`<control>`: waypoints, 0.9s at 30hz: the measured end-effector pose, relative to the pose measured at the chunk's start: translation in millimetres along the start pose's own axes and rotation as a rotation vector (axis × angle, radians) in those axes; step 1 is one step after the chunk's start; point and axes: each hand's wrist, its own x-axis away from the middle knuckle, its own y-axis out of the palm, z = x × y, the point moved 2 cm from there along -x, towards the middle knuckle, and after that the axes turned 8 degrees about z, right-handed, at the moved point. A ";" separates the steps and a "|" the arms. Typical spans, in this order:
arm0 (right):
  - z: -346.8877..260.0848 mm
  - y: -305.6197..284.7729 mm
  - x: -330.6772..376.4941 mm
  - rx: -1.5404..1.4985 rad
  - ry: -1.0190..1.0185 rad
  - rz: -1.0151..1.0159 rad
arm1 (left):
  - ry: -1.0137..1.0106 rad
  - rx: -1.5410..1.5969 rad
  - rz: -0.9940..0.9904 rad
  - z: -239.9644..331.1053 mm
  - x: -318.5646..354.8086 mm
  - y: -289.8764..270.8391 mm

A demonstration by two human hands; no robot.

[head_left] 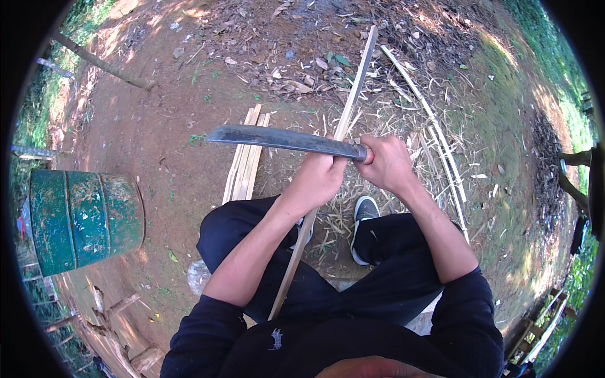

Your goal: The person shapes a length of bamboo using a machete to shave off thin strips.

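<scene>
Long, narrow pale wooden strip (355, 85): slants through the middle of the view, its far end up and to the right over the ground, its near end against your lap between your thighs.
Left hand (318, 179): your fingers are closed around the strip near its middle, just below the blade.
Right hand (386, 162): your fist is clamped around the handle of the knife, close beside your left hand.
Long, broad-bladed dark steel machete (277, 137): lies crosswise over the strip, its tip pointing to your left.
Bundle of pale, straight wooden strips (247, 165): on the ground ahead of your left knee.
Thin, pale wooden lengths (435, 123): on the ground to your right.
Curly, straw-coloured shavings (403, 123): scattered over reddish-brown soil (151, 126) around your grey, white-soled shoe (365, 208).
Weathered green metal drum (88, 217): well apart, to your left.
</scene>
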 end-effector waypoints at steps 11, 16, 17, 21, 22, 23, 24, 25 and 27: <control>34.2 0.0 -10.5 0.157 -0.176 0.127 | -0.040 -0.077 -0.044 2.5 5.3 10.1; 63.7 -10.2 -23.1 0.255 -0.301 0.264 | -0.042 -0.150 -0.050 2.4 3.4 7.3; 73.1 -8.3 -26.5 0.289 -0.258 0.242 | 0.037 -0.175 -0.034 -1.6 4.5 7.6; 125.7 -40.0 -47.5 0.357 0.408 0.177 | -0.225 -0.182 -0.214 13.6 18.5 3.3; 145.7 -55.4 -48.3 0.414 0.544 0.239 | -0.224 -0.144 -0.257 16.9 22.3 4.9; 166.1 -69.3 -45.0 0.465 0.676 0.296 | -0.229 -0.108 -0.294 18.2 25.4 5.0; 186.8 -76.1 -34.9 0.459 0.762 0.329 | -0.122 -0.054 -0.279 15.9 25.1 5.5; 209.9 -76.3 -20.3 0.456 0.848 0.362 | -0.147 0.018 -0.285 12.7 22.7 5.9; 229.7 -68.5 -0.9 0.390 0.953 0.374 | -0.216 0.160 -0.287 4.4 19.2 1.7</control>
